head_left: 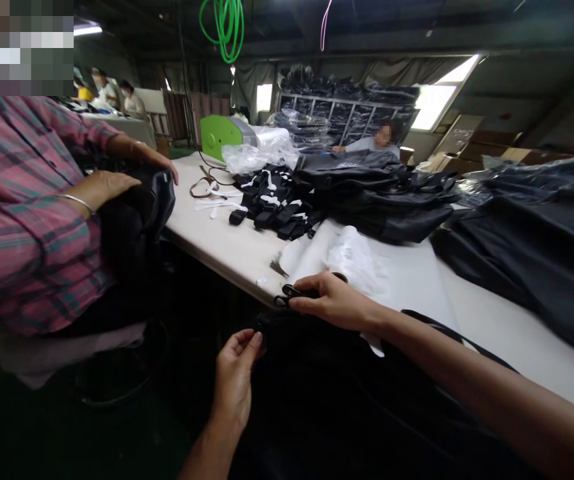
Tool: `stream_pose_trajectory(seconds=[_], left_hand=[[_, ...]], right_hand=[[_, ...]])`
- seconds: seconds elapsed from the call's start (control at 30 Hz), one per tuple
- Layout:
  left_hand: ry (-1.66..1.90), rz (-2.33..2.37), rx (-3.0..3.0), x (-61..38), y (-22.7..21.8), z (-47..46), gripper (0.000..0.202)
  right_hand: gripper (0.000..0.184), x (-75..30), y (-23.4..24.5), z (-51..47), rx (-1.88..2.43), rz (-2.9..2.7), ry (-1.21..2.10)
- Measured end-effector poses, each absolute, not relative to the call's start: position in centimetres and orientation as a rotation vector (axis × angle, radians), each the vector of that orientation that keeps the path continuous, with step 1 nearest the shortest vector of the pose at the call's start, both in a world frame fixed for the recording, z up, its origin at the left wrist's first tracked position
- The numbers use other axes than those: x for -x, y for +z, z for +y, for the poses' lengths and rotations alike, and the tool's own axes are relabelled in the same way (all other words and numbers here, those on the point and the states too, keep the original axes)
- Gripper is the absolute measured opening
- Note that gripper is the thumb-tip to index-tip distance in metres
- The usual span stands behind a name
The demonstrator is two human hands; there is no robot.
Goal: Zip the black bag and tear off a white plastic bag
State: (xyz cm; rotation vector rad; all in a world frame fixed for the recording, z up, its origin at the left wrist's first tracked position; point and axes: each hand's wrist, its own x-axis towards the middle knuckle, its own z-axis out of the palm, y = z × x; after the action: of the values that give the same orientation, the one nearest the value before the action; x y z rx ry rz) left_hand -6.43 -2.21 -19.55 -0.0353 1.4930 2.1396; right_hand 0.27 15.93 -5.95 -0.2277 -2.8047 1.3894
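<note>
My left hand [237,370] is closed in a pinch at the edge of a black fabric piece [317,387], which hangs over my lap and is too dark to make out fully. Just beyond it, at the table's near edge, my right hand [331,300] closes around a small black object [289,291] with two loop-shaped ends, like scissors handles. The rest of that object is hidden under my fingers. White sheet material [311,250] and a crumpled white plastic bag [354,257] lie behind my right hand.
Black straps with buckles [271,207] are piled on the pale table [207,240]. Black bags [367,190] and more black material [531,247] lie farther right. A co-worker in a plaid shirt [27,220] sits at left, handling black material [141,207]. A green machine [221,137] stands behind.
</note>
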Motion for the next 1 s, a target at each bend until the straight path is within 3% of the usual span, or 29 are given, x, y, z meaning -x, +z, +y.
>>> stream_pose_trajectory(seconds=[0.27, 0.47, 0.6, 0.83, 1.0], left_hand=[[2.217, 1.797, -0.209, 5.6, -20.3, -1.2, 0.046], [2.093, 2.214, -0.513, 4.7, -20.8, -1.7, 0.031], [2.073, 2.316, -0.497, 4.7, -20.9, -2.1, 0.025], [2.123, 2.225, -0.438, 5.3, -22.2, -2.5, 0.033], [2.135, 2.180, -0.449, 5.6, -21.3, -2.2, 0.033]], right_hand=[[0.023, 0.7, -5.6, 15.5, 0.140, -2.939, 1.167], [0.022, 4.0, -4.8, 13.3, -0.165, -3.314, 0.364], [0.022, 6.0, -5.5, 11.9, -0.342, -3.383, 0.146], [0.016, 7.1, -6.0, 12.4, -0.401, -3.465, 0.279], [0.011, 7.0, -5.8, 12.6, -0.046, -3.422, 0.837]])
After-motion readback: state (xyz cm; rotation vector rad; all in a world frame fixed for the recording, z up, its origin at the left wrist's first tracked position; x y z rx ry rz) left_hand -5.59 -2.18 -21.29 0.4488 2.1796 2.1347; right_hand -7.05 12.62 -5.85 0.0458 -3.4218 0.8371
